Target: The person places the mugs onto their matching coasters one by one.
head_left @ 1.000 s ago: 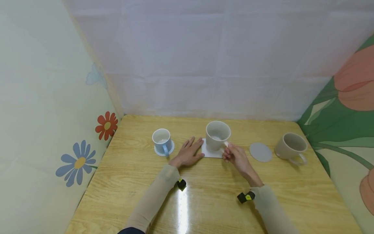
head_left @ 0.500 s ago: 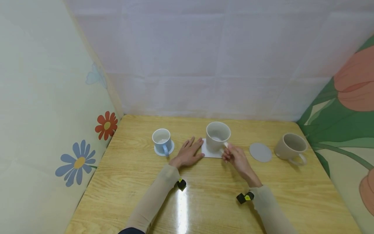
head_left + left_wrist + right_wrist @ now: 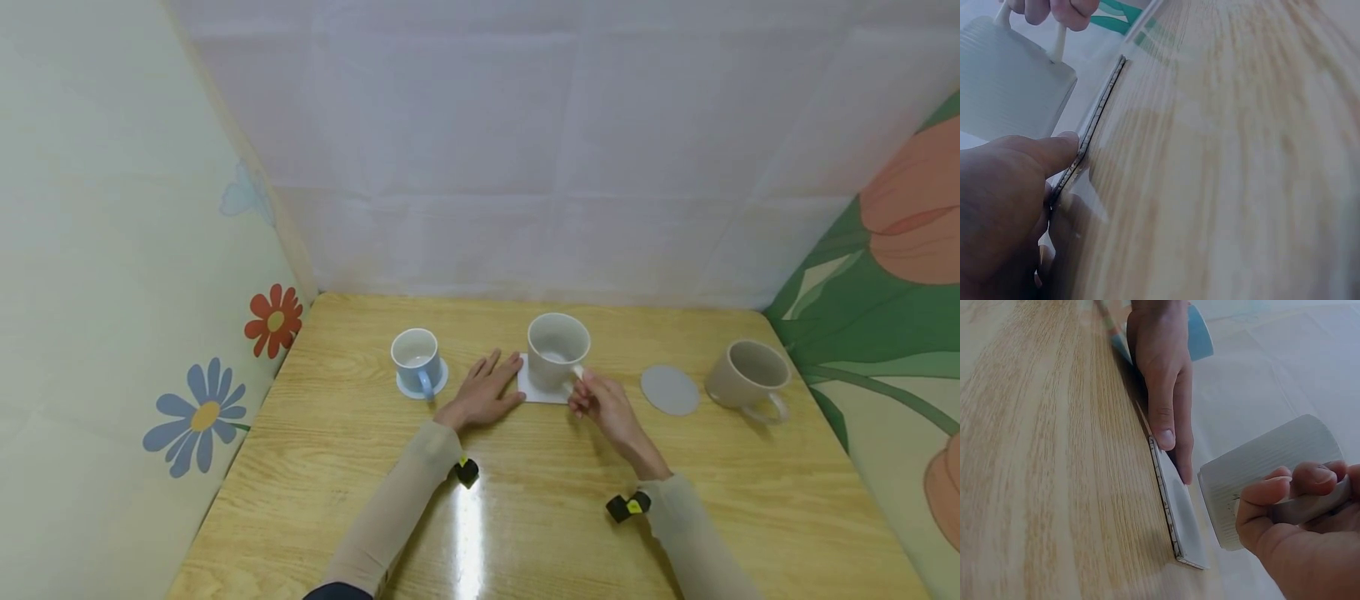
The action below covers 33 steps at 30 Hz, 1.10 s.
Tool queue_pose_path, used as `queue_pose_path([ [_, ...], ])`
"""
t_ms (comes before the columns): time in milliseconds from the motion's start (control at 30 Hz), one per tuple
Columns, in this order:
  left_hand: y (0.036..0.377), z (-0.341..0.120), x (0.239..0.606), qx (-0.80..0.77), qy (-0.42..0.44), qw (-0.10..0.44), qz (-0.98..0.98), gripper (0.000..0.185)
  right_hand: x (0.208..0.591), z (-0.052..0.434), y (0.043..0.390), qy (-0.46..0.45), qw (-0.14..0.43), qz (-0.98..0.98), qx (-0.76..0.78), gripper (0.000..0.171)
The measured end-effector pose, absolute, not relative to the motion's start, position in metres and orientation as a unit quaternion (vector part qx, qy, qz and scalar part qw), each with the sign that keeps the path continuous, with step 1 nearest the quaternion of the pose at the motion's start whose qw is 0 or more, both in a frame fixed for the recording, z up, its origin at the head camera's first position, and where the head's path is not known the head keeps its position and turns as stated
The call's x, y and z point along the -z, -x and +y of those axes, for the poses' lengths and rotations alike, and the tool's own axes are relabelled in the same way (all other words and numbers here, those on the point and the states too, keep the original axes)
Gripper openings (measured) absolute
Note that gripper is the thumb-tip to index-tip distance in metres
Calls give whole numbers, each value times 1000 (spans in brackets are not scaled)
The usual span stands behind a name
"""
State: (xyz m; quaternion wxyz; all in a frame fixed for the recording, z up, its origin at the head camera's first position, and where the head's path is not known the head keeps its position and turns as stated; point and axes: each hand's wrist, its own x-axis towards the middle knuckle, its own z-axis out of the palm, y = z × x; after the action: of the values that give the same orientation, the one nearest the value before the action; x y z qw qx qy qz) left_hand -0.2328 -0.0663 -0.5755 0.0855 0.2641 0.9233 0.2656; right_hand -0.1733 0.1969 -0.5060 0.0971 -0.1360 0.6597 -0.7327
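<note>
A white ribbed mug (image 3: 546, 369) stands upright close over a white square coaster (image 3: 531, 393), its handle turned toward the right. My right hand (image 3: 607, 407) grips that handle with curled fingers. In the right wrist view, a narrow gap shows between the base of the mug (image 3: 1266, 469) and the coaster (image 3: 1180, 515). My left hand (image 3: 483, 396) lies flat on the table with fingers straight. Its thumb and fingertips touch the coaster's left edge, as the left wrist view shows for the thumb beside the coaster's rim (image 3: 1100, 106).
Left of my left hand, a light blue mug (image 3: 422, 360) sits on a round pale coaster (image 3: 406, 391). On the right lie a round grey coaster (image 3: 670, 390) and, beside it, a beige-grey mug (image 3: 729, 385). The wooden table (image 3: 547, 525) ends at a white cloth backdrop (image 3: 450, 242).
The white mug in my right hand has come down very slightly over the square coaster. My left hand has stayed in place at the coaster's edge.
</note>
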Motion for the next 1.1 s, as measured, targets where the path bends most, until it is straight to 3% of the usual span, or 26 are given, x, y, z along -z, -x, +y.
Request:
queue_pose_path([
  [1100, 228, -66, 562, -263, -258, 99, 924, 73, 509, 196, 174, 124, 109, 664, 729, 41],
])
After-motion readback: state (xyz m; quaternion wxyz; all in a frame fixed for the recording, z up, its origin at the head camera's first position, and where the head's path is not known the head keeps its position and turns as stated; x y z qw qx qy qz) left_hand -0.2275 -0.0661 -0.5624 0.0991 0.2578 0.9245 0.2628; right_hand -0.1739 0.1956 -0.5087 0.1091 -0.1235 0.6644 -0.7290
